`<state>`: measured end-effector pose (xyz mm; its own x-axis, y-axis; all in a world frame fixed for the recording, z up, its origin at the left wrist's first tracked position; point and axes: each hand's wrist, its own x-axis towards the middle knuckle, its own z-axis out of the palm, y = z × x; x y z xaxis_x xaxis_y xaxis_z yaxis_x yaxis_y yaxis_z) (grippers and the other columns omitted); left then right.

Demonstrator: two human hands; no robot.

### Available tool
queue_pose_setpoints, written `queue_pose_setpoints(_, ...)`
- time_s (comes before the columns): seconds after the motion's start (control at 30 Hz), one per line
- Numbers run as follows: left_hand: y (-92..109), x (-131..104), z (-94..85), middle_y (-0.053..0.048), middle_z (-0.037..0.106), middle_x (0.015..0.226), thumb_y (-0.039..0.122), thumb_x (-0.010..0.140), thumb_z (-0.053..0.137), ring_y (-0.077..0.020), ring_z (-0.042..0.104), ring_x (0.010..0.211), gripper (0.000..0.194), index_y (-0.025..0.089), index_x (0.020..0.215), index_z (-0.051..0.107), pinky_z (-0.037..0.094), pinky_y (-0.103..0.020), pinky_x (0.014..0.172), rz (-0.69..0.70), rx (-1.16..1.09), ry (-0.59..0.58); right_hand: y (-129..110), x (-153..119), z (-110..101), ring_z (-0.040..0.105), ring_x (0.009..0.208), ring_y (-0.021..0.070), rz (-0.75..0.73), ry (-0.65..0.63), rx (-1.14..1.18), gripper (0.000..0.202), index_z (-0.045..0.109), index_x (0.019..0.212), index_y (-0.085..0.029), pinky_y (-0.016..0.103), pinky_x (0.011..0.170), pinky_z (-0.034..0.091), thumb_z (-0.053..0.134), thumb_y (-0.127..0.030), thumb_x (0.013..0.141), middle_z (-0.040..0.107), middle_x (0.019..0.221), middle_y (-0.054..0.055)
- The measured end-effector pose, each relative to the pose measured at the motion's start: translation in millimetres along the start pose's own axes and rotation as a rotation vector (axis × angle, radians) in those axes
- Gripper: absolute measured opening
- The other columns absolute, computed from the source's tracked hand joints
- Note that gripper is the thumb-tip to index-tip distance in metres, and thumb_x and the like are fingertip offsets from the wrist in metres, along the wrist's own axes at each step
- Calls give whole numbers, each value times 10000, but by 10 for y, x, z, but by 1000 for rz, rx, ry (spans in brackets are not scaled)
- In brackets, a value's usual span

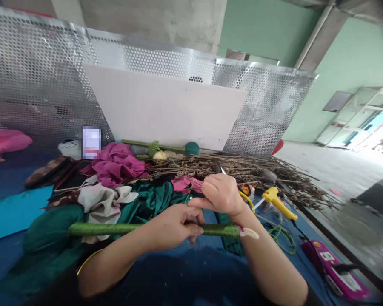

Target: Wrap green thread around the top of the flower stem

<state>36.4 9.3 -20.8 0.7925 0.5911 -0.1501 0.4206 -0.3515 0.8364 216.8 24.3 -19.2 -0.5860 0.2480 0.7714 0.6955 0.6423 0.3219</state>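
Observation:
My left hand (175,225) is closed round a long stem wrapped in glossy green thread (105,229), held roughly level above the blue table. A pale, whitish tip (250,233) shows at the stem's right end. Just above it, my right hand (221,193) is curled into a fist near the left fingers. A small metal-bladed tool (223,171) pokes out past the top of this fist; most of it is hidden, so its kind is unclear. A thin green thread (189,191) runs up near the left fingertips. Dark green fabric (150,199) lies behind the hands.
Dry twigs (191,165) spread across the back. At right are a yellow glue gun (279,204), green cord (284,240) and a purple power strip (335,272). Magenta cloth (118,165) and grey cloth (100,202) lie left. A white board (172,110) leans behind.

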Motion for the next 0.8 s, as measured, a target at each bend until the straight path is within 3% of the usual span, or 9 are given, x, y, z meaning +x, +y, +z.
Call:
queue_pose_setpoints(0.17,-25,12,-34,25,583,663,187,787,485,-151,563,654,88,193,727,549,377,-232,623,15,94,126,20,102,-286,323,453,92,192,-302,118,562,414,574,-194,263,476,183,367,-634,921,401,494,-46)
queue_pose_setpoints(0.4,-27,-30,-151,2,653,814,210,856,463,-190,596,766,127,230,873,587,367,-255,668,49,335,504,-372,266,-607,364,447,98,342,-460,60,352,376,671,-214,249,469,171,576,-390,900,405,529,-69)
queue_pose_setpoints(0.53,31,-113,-266,-4,679,888,240,889,465,-194,620,815,117,238,908,580,387,-254,697,49,372,625,-445,259,-602,341,419,97,397,-435,66,355,309,665,-228,246,446,175,583,-299,879,366,513,-79)
queue_pose_setpoints(0.67,45,-159,-314,-5,684,890,256,905,463,-199,628,813,116,241,931,575,384,-257,686,39,417,688,-476,281,-527,370,457,95,430,-394,249,364,283,651,-225,234,447,225,565,-231,881,394,557,-63)
queue_pose_setpoints(0.8,53,-186,-316,-4,684,867,251,904,460,-194,626,769,118,244,934,574,371,-258,651,41,433,720,-524,276,-448,537,702,126,568,-73,460,314,346,635,-204,241,593,384,513,-165,897,558,868,36)
